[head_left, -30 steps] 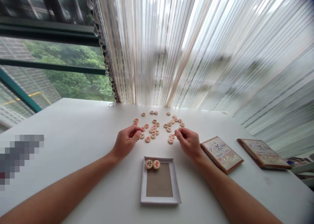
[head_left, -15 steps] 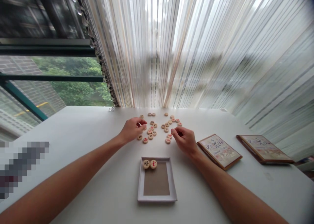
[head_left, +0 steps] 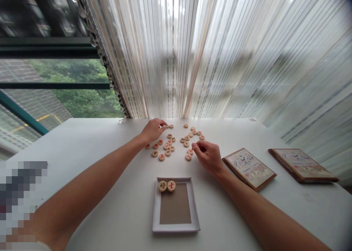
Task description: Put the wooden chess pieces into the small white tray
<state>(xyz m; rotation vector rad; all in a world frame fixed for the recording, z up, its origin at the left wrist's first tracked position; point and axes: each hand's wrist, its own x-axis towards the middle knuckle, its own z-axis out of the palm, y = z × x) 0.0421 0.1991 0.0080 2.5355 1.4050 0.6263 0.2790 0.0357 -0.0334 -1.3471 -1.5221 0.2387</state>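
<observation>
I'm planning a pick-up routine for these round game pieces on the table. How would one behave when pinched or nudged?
Probably stiff and light: the game pieces look like small wooden discs. Lying flat on the smooth white table, one should slide when pushed, not roll. Stood on edge it would likely roll.

Left hand (head_left: 152, 129) covers some of the loose pieces (head_left: 166, 147). Its fingertips (head_left: 162, 124) sit at a far one, contact unclear. Right hand (head_left: 208, 155) is curled with the palm side hidden, so anything pinched inside doesn't show. Marks on the loose pieces are too small to read. Tray pair (head_left: 162, 185) in the tray (head_left: 156, 207): black vs red only. Both forearms are cut by the bottom edge. Pixelated patch (head_left: 22, 192) bottom left masks whatever's there. Curtain (head_left: 220, 60) is smeared. Print on the two boards (head_left: 249, 168) is illegible.
</observation>
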